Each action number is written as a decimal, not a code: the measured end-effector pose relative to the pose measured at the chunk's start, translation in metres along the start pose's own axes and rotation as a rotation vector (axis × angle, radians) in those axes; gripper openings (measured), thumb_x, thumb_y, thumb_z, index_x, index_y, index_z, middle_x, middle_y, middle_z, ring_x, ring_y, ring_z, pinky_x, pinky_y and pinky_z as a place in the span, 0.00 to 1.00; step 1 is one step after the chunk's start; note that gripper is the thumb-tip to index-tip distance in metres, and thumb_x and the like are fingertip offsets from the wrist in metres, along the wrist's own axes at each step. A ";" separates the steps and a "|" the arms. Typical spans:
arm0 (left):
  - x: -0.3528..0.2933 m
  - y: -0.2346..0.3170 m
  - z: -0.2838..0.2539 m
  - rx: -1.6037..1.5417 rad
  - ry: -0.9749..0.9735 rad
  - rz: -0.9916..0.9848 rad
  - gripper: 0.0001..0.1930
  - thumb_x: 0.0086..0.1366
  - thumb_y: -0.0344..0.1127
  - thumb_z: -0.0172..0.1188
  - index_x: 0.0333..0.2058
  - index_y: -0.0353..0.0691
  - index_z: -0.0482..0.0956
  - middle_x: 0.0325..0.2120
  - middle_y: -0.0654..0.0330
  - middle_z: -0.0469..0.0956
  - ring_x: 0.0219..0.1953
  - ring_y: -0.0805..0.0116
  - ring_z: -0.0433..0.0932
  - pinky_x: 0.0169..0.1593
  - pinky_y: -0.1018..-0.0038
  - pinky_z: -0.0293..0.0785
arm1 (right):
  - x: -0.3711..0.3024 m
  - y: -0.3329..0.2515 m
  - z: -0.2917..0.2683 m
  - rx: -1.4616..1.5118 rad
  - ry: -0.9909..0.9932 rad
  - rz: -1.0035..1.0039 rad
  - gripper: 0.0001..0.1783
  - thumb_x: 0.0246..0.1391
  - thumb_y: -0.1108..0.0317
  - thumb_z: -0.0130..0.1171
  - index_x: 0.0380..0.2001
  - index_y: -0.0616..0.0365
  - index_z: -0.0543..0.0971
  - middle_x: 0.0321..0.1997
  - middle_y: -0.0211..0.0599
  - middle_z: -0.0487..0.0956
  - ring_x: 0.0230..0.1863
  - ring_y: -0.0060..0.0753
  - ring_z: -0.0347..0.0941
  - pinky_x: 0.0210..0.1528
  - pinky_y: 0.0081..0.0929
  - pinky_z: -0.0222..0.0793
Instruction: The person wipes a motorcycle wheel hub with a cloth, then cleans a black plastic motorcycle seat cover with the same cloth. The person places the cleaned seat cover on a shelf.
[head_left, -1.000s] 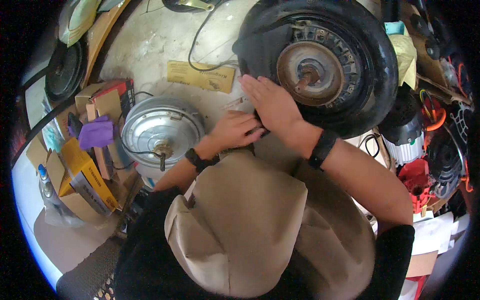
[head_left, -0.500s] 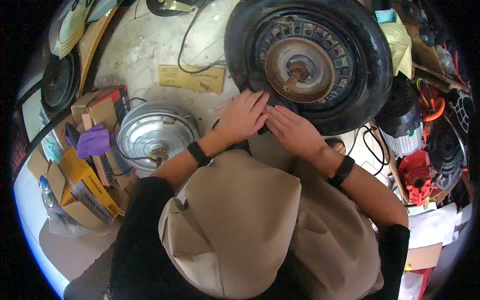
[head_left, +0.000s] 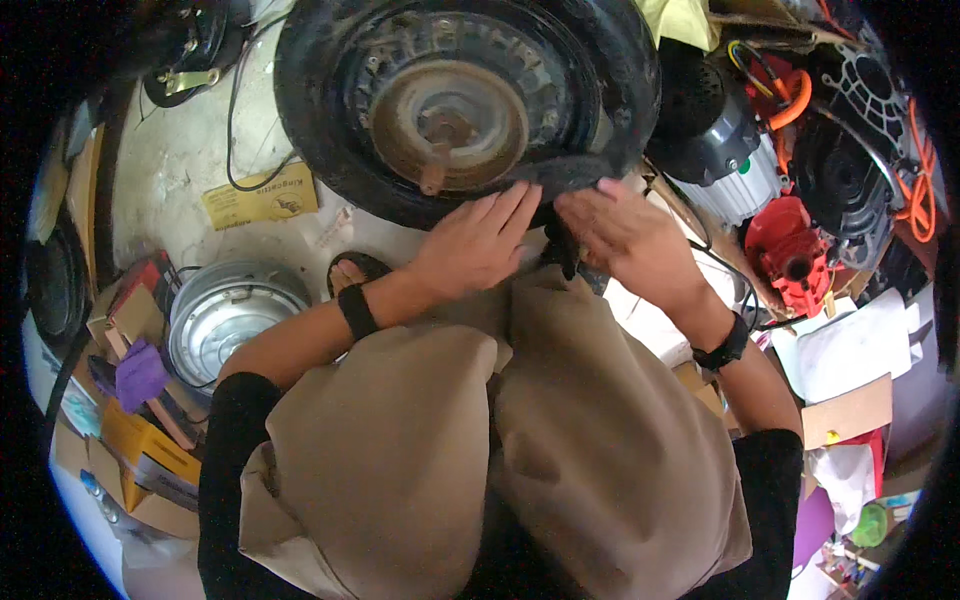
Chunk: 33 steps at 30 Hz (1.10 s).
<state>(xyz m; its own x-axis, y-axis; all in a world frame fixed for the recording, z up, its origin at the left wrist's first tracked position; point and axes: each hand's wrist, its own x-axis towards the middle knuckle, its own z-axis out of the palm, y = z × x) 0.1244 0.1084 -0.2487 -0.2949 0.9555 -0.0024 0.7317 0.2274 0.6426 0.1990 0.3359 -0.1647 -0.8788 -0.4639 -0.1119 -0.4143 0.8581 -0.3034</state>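
Black tyre with rust-brown hub at twelve o'clock; red casing at three; plain tan trousers at six; purple cloth at nine; yellow, dark-printed card at ten.

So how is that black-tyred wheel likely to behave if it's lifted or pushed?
The wheel is probably heavy for its size, given the broad, rusty metal hub. The tyre may flex a little, looking like rubber; its round outline suggests it could roll on edge.
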 end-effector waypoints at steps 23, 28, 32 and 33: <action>-0.010 0.006 0.011 0.237 -0.039 0.022 0.30 0.55 0.35 0.61 0.57 0.30 0.68 0.46 0.53 0.72 0.47 0.55 0.73 0.52 0.68 0.72 | -0.023 -0.051 0.065 0.493 0.072 0.355 0.14 0.34 0.71 0.63 0.30 0.62 0.77 0.44 0.44 0.76 0.49 0.51 0.73 0.50 0.47 0.71; -0.013 0.002 -0.010 -0.064 0.059 -0.101 0.26 0.60 0.38 0.62 0.56 0.37 0.70 0.42 0.55 0.73 0.37 0.61 0.79 0.36 0.68 0.78 | -0.020 -0.037 0.049 0.377 0.287 0.258 0.17 0.34 0.67 0.69 0.27 0.62 0.73 0.43 0.45 0.74 0.48 0.53 0.72 0.51 0.47 0.70; 0.002 0.006 -0.006 -0.204 0.214 -0.165 0.29 0.60 0.37 0.63 0.60 0.40 0.67 0.36 0.55 0.75 0.31 0.61 0.81 0.29 0.66 0.78 | -0.014 -0.034 0.051 0.195 0.284 0.263 0.10 0.40 0.73 0.64 0.29 0.61 0.76 0.44 0.45 0.74 0.49 0.53 0.72 0.53 0.48 0.70; 0.007 0.011 -0.007 -0.308 0.241 -0.183 0.31 0.60 0.35 0.63 0.61 0.40 0.65 0.32 0.55 0.76 0.30 0.59 0.81 0.30 0.65 0.78 | -0.011 -0.033 0.048 0.192 0.283 0.255 0.10 0.40 0.73 0.64 0.29 0.61 0.76 0.44 0.45 0.74 0.49 0.53 0.72 0.53 0.48 0.70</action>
<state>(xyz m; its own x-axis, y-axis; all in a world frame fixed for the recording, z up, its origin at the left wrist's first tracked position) 0.1265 0.1168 -0.2363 -0.5644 0.8253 0.0183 0.4476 0.2874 0.8468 0.2339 0.3023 -0.1986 -0.9889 -0.1403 0.0493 -0.1468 0.8687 -0.4731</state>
